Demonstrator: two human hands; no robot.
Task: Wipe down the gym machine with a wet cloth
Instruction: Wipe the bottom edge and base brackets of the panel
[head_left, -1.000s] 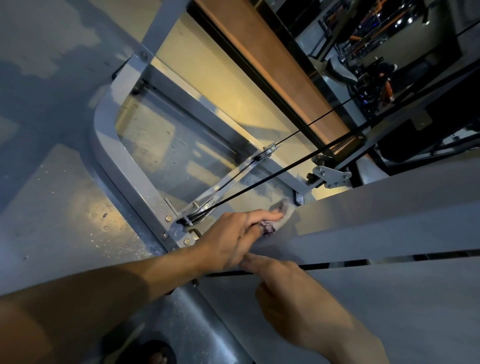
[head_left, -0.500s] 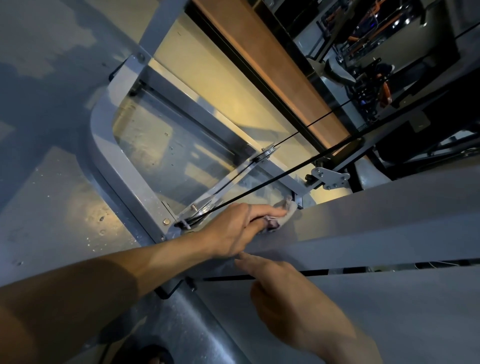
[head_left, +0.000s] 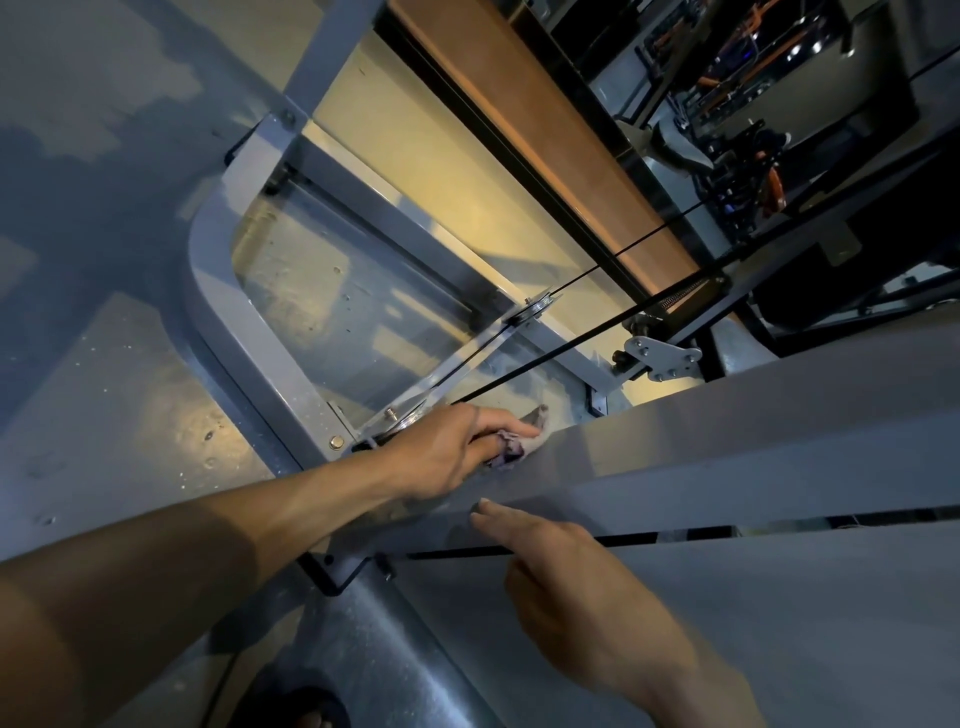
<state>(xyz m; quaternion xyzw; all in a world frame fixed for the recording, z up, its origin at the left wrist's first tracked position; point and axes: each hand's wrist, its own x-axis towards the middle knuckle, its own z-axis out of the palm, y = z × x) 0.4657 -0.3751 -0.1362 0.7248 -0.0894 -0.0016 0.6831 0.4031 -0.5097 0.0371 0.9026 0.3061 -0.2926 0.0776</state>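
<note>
- vs 0.5 s ago: left hand (head_left: 447, 449) w/ cloth (head_left: 511, 451) sits at about the same spot on the beam (head_left: 727, 447); right hand (head_left: 566, 566) fingertips reach slightly further up onto the beam's lower face. Camera view shifts a bit, frame otherwise the same.
- Left hand: fingers curled over the cloth, pressing it onto the beam's upper edge near its lower-left end. Grip = holding cloth, bunched under fingers + palm.
- Cloth rel. to grip: mostly hidden under the hand; a crumpled bit pokes out ahead of the fingertips, and one pale tip sticks up past the index finger.
- Cloth look: small rag, wadded, pale w/ purple/dark blotches. Wet or not: can't tell.
- Right hand: fingers straight, relaxed, holding nothing; fingertips (head_left: 485, 512) touch the beam's lower face just above the dark slot (head_left: 519, 551) between the two grey panels.
- Gym machine: grey painted steel. Wide angled beam runs lower-left to right; curved base frame (head_left: 244, 332) on the floor (head_left: 104, 405) w/ bolts showing.
- Black cable (head_left: 545, 364) runs diagonal from near the left hand up to the right; a second one passes over a small pulley (head_left: 537, 306). Metal bracket (head_left: 662, 358) w/ bolts sits beyond the beam's top edge.
- Floor: grey, speckled, patchy warm light.
- Top right: dark, more gym kit, blurry.
</note>
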